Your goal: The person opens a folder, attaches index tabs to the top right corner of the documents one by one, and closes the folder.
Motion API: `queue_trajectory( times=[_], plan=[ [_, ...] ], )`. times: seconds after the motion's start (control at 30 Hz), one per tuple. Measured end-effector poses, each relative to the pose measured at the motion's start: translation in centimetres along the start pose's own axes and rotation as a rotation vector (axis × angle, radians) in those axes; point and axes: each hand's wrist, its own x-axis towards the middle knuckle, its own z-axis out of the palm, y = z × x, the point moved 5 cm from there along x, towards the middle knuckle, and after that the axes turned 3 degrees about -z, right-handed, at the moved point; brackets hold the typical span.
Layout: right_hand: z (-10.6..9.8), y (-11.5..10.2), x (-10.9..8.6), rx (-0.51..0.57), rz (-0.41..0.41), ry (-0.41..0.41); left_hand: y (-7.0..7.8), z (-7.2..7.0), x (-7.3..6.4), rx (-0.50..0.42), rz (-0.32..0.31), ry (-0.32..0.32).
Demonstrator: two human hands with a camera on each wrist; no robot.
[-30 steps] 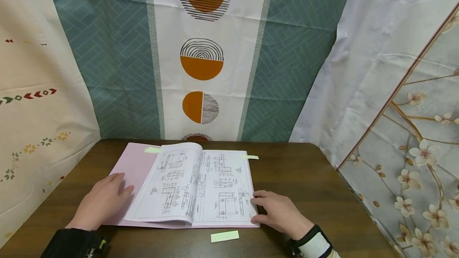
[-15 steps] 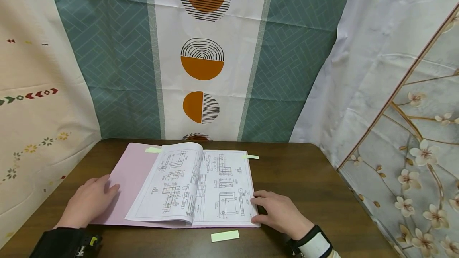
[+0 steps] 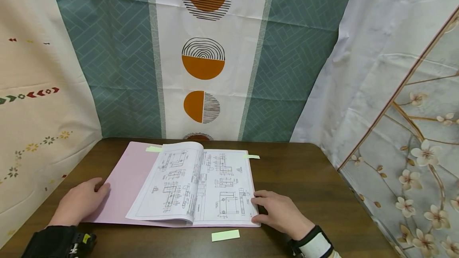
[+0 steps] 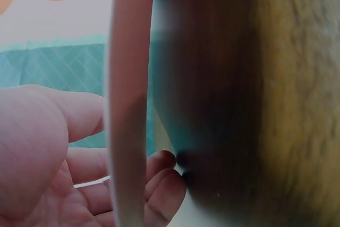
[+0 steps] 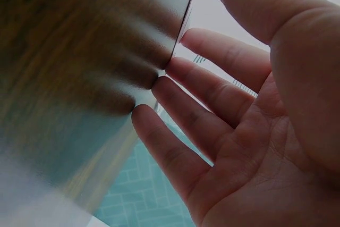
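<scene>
A booklet of technical drawings (image 3: 226, 208) lies open on the table, its pink cover (image 3: 132, 178) spread to the left under a partly curled page (image 3: 154, 206). My left hand (image 3: 77, 202) holds the cover's left edge near the lower corner. In the left wrist view the pink cover (image 4: 130, 78) passes between the thumb and the fingers, with fingertips (image 4: 166, 195) showing on the table side. My right hand (image 3: 279, 212) rests at the booklet's right edge, thumb and fingertips against it. The right wrist view shows its fingers (image 5: 196, 120) nearly straight, tips at the tabletop.
Pale green sticky tabs stick out at the top, one on the left page (image 3: 154, 149) and one on the right page (image 3: 252, 156). Another green paper strip (image 3: 225, 235) lies on the brown table (image 3: 294, 170) in front. Patterned cloth (image 3: 204, 110) hangs behind and on both sides.
My left hand has moved left and slightly down together with the pink cover's lower left corner, so the cover spreads wider. The right hand and the drawing pages have stayed in place.
</scene>
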Motion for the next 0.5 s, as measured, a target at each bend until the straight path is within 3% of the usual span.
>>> queue_trajectory(
  times=[0.1,0.33,0.5],
  plan=[
    [-0.03,0.01,-0.03,-0.002,-0.005,0.006,-0.26,-0.06,-0.03,-0.005,-0.024,-0.009],
    [0.01,0.02,-0.06,0.005,-0.005,0.004,-0.78,-0.11,0.15,0.001,0.007,-0.014],
    [0.06,0.08,-0.05,0.007,0.001,0.003,-0.88,-0.08,0.17,-0.017,-0.007,-0.043]
  ],
)
